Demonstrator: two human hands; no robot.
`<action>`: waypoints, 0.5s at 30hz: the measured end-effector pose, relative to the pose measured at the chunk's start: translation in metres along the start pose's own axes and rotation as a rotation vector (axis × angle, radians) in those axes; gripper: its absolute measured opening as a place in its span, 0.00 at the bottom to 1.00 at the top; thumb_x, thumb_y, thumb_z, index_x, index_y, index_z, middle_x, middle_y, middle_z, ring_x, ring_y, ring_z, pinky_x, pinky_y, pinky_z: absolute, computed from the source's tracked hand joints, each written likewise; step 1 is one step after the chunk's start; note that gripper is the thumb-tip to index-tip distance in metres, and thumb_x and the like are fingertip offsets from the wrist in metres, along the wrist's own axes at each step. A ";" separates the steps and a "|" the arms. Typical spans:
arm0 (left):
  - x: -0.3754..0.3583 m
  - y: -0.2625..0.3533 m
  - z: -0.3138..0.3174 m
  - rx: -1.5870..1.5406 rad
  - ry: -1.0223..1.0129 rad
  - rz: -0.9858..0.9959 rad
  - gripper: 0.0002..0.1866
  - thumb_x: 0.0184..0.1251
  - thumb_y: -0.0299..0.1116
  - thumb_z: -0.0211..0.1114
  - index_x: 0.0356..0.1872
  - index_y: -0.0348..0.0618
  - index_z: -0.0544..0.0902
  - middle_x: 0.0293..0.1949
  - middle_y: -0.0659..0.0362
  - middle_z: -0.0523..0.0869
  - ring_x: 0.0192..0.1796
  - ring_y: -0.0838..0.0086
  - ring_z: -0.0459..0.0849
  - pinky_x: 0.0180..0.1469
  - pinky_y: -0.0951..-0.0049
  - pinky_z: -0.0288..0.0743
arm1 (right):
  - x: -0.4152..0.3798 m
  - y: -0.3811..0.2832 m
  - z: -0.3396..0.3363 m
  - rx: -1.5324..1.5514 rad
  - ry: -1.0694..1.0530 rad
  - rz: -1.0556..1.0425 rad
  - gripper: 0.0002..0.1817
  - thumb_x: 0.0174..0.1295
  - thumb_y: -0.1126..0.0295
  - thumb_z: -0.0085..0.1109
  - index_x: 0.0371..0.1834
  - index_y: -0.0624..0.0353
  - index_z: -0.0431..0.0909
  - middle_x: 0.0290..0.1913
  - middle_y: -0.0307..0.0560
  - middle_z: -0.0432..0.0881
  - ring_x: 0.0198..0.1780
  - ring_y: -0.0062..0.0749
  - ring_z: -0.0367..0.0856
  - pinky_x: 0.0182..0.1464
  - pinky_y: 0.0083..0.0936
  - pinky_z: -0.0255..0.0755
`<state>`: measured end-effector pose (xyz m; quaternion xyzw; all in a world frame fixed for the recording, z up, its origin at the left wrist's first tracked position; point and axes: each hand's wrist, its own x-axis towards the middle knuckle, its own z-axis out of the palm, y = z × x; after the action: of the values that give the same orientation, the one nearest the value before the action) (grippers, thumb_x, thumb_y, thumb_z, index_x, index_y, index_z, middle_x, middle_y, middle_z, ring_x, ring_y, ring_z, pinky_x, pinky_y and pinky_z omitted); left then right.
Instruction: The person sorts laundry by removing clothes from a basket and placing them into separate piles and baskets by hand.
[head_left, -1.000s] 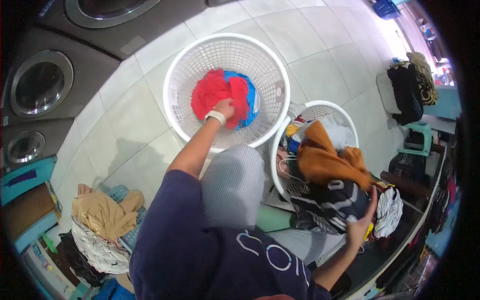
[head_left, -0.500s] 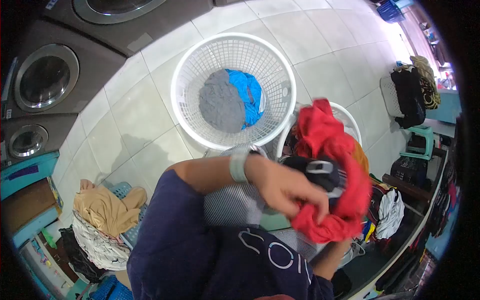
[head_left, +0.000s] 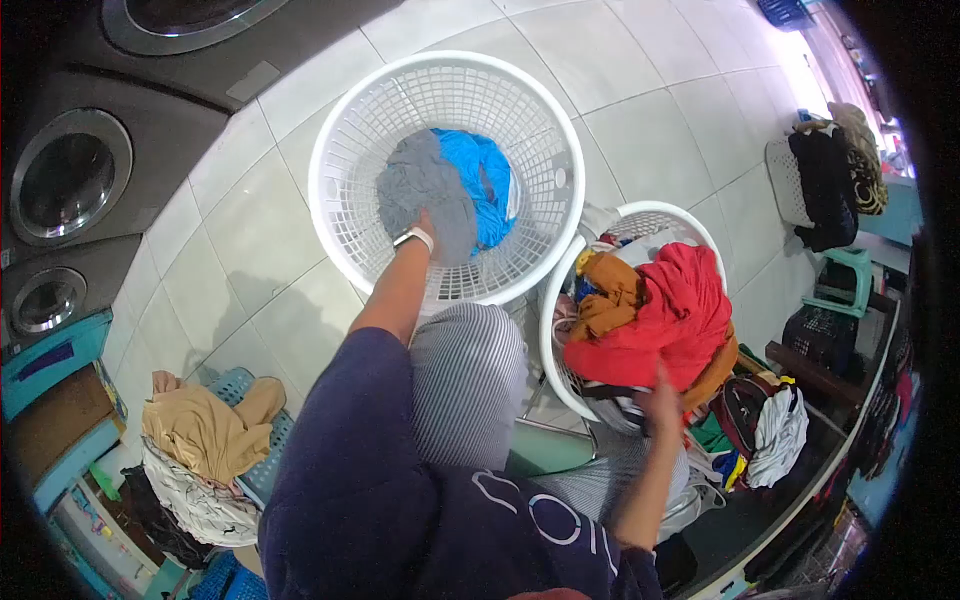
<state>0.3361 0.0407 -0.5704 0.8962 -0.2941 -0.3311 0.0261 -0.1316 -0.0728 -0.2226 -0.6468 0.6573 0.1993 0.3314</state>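
Observation:
My left hand (head_left: 424, 232), with a watch on the wrist, reaches into the large white basket (head_left: 330, 190) and touches a grey cloth (head_left: 425, 180); its fingers are mostly hidden. Beside the grey cloth lies a blue cloth (head_left: 482, 185). My right hand (head_left: 660, 405) is blurred at the near edge of a red cloth (head_left: 675, 315), too smeared to show a grip. That cloth lies on the smaller white basket (head_left: 548, 345), by a brown cloth (head_left: 608, 295). Dark fabric with white stripes (head_left: 615, 400) pokes out below the red cloth.
Dark front-loading machines (head_left: 75, 170) line the upper left. A blue basket (head_left: 235, 385) with beige clothes (head_left: 200, 425) stands at lower left. Piled garments (head_left: 780, 435), a green stool (head_left: 843, 280) and another basket (head_left: 785, 185) are at right.
My left hand has moved from the red cloth into the large basket. The red cloth, lifted and bunched before, now lies spread on the smaller basket. My right hand now shows beside it.

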 end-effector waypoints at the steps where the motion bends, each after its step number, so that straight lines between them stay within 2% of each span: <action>1: 0.000 -0.001 0.002 -0.053 -0.235 -0.138 0.35 0.50 0.34 0.67 0.62 0.40 0.67 0.59 0.43 0.73 0.60 0.52 0.72 0.63 0.56 0.64 | 0.032 0.040 0.047 -0.021 -0.062 0.035 0.43 0.39 0.71 0.67 0.66 0.51 0.61 0.51 0.60 0.78 0.53 0.53 0.77 0.53 0.37 0.70; 2: -0.009 0.007 -0.018 -0.044 -0.235 -0.139 0.35 0.50 0.34 0.67 0.62 0.40 0.67 0.59 0.43 0.73 0.60 0.52 0.72 0.63 0.56 0.64 | 0.065 0.082 0.091 -0.036 -0.122 0.063 0.46 0.38 0.69 0.69 0.67 0.50 0.60 0.52 0.60 0.77 0.54 0.52 0.76 0.53 0.37 0.70; 3: -0.025 0.025 -0.061 0.104 -0.405 -0.083 0.32 0.51 0.35 0.66 0.60 0.39 0.69 0.61 0.43 0.71 0.62 0.53 0.71 0.64 0.57 0.64 | 0.083 0.102 0.106 -0.023 -0.122 0.060 0.46 0.38 0.69 0.69 0.67 0.50 0.60 0.52 0.60 0.77 0.54 0.52 0.76 0.53 0.37 0.70; 4: -0.035 0.037 -0.086 0.254 -0.577 -0.025 0.30 0.53 0.37 0.64 0.58 0.37 0.72 0.63 0.43 0.69 0.63 0.54 0.70 0.64 0.58 0.63 | 0.096 0.119 0.114 0.037 -0.099 -0.175 0.47 0.37 0.68 0.69 0.67 0.50 0.58 0.52 0.59 0.78 0.54 0.52 0.76 0.53 0.37 0.70; 5: -0.031 0.032 -0.082 0.264 -0.580 -0.012 0.30 0.53 0.37 0.64 0.58 0.37 0.72 0.63 0.43 0.69 0.63 0.54 0.70 0.64 0.58 0.63 | 0.090 0.119 0.112 0.094 -0.069 -0.400 0.48 0.37 0.66 0.69 0.68 0.50 0.57 0.51 0.58 0.78 0.54 0.51 0.76 0.53 0.38 0.70; 6: -0.029 0.027 -0.076 0.252 -0.564 0.074 0.27 0.54 0.39 0.63 0.55 0.36 0.75 0.62 0.43 0.70 0.62 0.55 0.71 0.63 0.60 0.64 | 0.085 0.122 0.108 0.098 -0.053 -0.376 0.48 0.37 0.66 0.69 0.68 0.50 0.57 0.51 0.58 0.78 0.54 0.51 0.76 0.53 0.38 0.70; 7: -0.029 0.025 -0.066 0.237 -0.557 0.171 0.26 0.56 0.42 0.62 0.52 0.35 0.77 0.61 0.43 0.71 0.62 0.56 0.71 0.63 0.62 0.65 | 0.070 0.096 0.089 -0.014 -0.052 -0.264 0.48 0.37 0.66 0.69 0.68 0.50 0.56 0.51 0.59 0.78 0.54 0.52 0.76 0.53 0.38 0.70; 8: -0.034 0.028 -0.064 0.094 -0.413 0.237 0.21 0.55 0.43 0.62 0.45 0.38 0.81 0.54 0.46 0.77 0.55 0.57 0.76 0.55 0.65 0.69 | 0.056 0.075 0.076 -0.122 -0.050 -0.145 0.48 0.38 0.66 0.68 0.68 0.50 0.56 0.51 0.59 0.77 0.53 0.53 0.76 0.52 0.39 0.70; 9: -0.039 0.032 -0.068 -0.056 -0.267 0.297 0.18 0.54 0.45 0.62 0.38 0.41 0.84 0.46 0.49 0.83 0.47 0.59 0.81 0.47 0.67 0.74 | 0.049 0.071 0.074 -0.122 -0.028 -0.131 0.49 0.38 0.66 0.68 0.69 0.49 0.53 0.50 0.61 0.78 0.52 0.54 0.76 0.52 0.40 0.70; 11: -0.053 0.054 -0.099 -0.632 -0.279 0.259 0.18 0.55 0.44 0.64 0.41 0.40 0.82 0.42 0.54 0.83 0.42 0.67 0.80 0.44 0.70 0.74 | 0.035 0.056 0.069 -0.108 0.022 -0.112 0.51 0.38 0.67 0.68 0.70 0.47 0.51 0.49 0.63 0.78 0.51 0.55 0.77 0.51 0.41 0.71; 13: -0.097 0.085 -0.152 -1.032 -0.302 0.145 0.16 0.59 0.41 0.62 0.44 0.42 0.79 0.40 0.58 0.82 0.41 0.74 0.79 0.41 0.71 0.74 | 0.005 0.033 0.051 -0.156 -0.007 -0.043 0.54 0.37 0.70 0.67 0.72 0.44 0.46 0.43 0.65 0.79 0.47 0.54 0.79 0.48 0.38 0.72; 14: -0.126 0.098 -0.184 -1.117 -0.314 0.228 0.15 0.62 0.40 0.60 0.46 0.43 0.78 0.40 0.58 0.82 0.42 0.75 0.79 0.40 0.72 0.74 | -0.012 0.028 0.041 -0.148 0.011 -0.046 0.54 0.37 0.70 0.67 0.72 0.44 0.46 0.43 0.65 0.79 0.47 0.54 0.79 0.48 0.38 0.72; 15: -0.156 0.113 -0.218 -1.201 -0.322 0.310 0.14 0.65 0.39 0.58 0.48 0.44 0.76 0.41 0.59 0.81 0.43 0.75 0.79 0.40 0.72 0.74 | -0.029 0.021 0.031 -0.136 0.018 -0.041 0.57 0.37 0.70 0.67 0.73 0.46 0.41 0.42 0.66 0.79 0.46 0.54 0.80 0.47 0.38 0.72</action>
<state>0.3165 0.0002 -0.2837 0.6117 -0.1837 -0.5610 0.5266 -0.1482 -0.0289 -0.2278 -0.6830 0.6318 0.2308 0.2847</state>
